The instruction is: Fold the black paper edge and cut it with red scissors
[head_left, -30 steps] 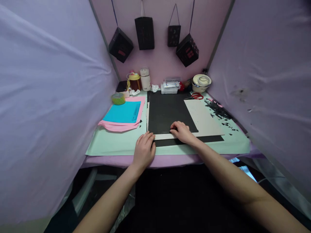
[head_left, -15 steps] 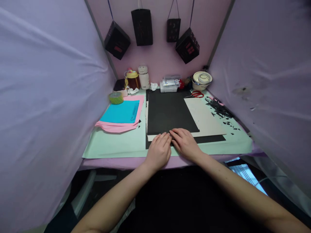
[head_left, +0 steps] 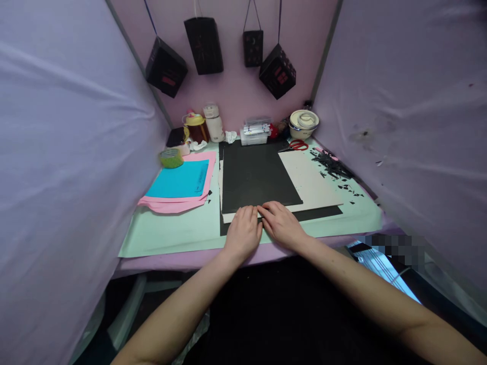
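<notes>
Your left hand [head_left: 243, 234] and right hand [head_left: 280, 226] lie side by side at the near edge of the black sheet [head_left: 256, 175], with bare green mat [head_left: 171, 230] open to the left and, past the cream board [head_left: 310, 182], to the right. Going left you hit the pink and blue paper stack [head_left: 178, 185] and tape roll [head_left: 171, 158]; going right, black scraps [head_left: 333, 170]. The back is crowded with jars [head_left: 203, 124], a pen box [head_left: 255, 133], scissors [head_left: 297, 146] and a bowl [head_left: 303, 123], cloth walls [head_left: 57, 152] close both sides, and black boxes [head_left: 203, 45] hang overhead.
</notes>
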### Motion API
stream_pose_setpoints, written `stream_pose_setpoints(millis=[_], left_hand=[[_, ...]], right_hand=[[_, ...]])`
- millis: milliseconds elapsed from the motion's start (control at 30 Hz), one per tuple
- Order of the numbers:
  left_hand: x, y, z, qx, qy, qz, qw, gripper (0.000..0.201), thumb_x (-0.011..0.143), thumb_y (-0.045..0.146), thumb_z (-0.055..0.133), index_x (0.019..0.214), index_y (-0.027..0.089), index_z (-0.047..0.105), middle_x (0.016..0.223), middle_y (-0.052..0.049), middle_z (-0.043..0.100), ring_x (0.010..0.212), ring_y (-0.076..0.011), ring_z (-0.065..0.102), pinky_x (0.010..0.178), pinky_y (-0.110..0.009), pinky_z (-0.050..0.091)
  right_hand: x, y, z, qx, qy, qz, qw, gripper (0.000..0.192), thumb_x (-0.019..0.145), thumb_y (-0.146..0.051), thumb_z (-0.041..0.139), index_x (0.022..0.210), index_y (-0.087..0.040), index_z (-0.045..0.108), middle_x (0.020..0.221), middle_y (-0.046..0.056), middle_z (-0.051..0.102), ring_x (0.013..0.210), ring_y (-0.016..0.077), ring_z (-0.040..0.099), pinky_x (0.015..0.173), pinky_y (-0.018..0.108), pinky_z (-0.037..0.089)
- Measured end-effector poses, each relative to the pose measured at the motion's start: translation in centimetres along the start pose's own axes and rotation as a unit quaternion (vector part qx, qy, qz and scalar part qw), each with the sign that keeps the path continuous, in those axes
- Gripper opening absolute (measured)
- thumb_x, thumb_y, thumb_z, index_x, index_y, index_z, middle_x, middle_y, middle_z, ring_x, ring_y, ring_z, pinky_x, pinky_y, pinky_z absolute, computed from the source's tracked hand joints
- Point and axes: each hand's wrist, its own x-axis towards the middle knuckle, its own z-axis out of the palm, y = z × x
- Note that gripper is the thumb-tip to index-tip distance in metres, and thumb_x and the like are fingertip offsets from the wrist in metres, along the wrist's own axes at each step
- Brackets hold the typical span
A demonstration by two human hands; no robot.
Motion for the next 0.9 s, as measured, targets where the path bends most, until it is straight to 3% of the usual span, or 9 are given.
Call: stream_pose_setpoints(millis=[200,533,900], left_hand=[[-0.3,-0.3,-0.1,0.025,-0.009,0.002,1.000,0.041,0.090,0.022,0.042,0.126,0.003,0.050,0.116,-0.019,0.056,0.112,-0.0291,0.048,0.100,-0.042,0.038],[-1.3,-1.4,-0.5,0.049,-0.002,-0.025,0.998,0.043,0.090,0.025,0.043,0.126,0.003,0.051,0.115,-0.019,0.058,0.111,-0.0296,0.048,0.099,-0.041,0.038],[-3.0,-2.6,-1.2,0.059,0.021,-0.066,0.996,0.049,0.090,0.039,0.048,0.128,0.008,0.051,0.123,-0.018,0.056,0.117,-0.0337,0.046,0.098,-0.047,0.038]], right_hand=[[-0.7,0.7,-0.6,-0.015,0.005,0.011,1.000,0.037,0.094,-0.022,0.036,0.124,-0.013,0.055,0.108,0.013,0.058,0.105,0.0252,0.048,0.094,0.039,0.043],[-3.6,4.4,-2.3,-0.075,0.011,0.065,0.995,0.038,0.094,-0.024,0.036,0.123,-0.012,0.057,0.108,0.014,0.059,0.103,0.0264,0.050,0.094,0.040,0.042],[-4.6,5.8,-2.0,-0.061,0.035,0.097,0.993,0.035,0.092,-0.029,0.042,0.120,-0.017,0.059,0.112,0.013,0.060,0.103,0.0276,0.053,0.088,0.043,0.045]])
